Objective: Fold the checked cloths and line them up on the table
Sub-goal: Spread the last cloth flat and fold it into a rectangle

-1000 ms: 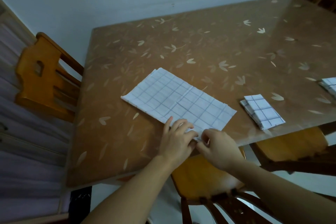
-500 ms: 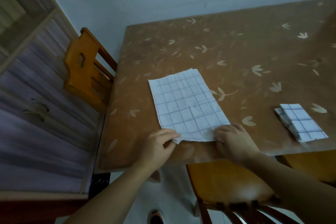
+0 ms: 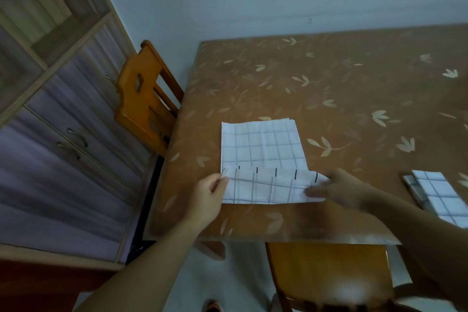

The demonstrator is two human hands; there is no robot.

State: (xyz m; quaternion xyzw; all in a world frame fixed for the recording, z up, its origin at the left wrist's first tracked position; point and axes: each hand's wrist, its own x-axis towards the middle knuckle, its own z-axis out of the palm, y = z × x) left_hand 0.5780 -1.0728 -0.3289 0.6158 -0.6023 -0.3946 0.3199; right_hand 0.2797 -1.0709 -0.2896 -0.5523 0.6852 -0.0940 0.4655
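A white checked cloth (image 3: pixel 260 147) lies near the front left of the brown leaf-patterned table (image 3: pixel 329 83). Its near edge is lifted and turned over towards the far side, forming a raised flap. My left hand (image 3: pixel 207 195) pinches the flap's left corner. My right hand (image 3: pixel 342 190), blurred, holds the flap's right corner between thumb and fingers. A folded checked cloth (image 3: pixel 438 192) lies on the table at the right, close to the front edge.
An orange wooden chair (image 3: pixel 141 99) stands at the table's left side. Another chair seat (image 3: pixel 326 276) sits under the front edge. A cabinet with drawers (image 3: pixel 63 147) fills the left. A pale wall runs behind the table.
Both hands have lifted the cloth's near edge and carried it up and over towards the far side. The camera has swung left, shifting the table right in view.
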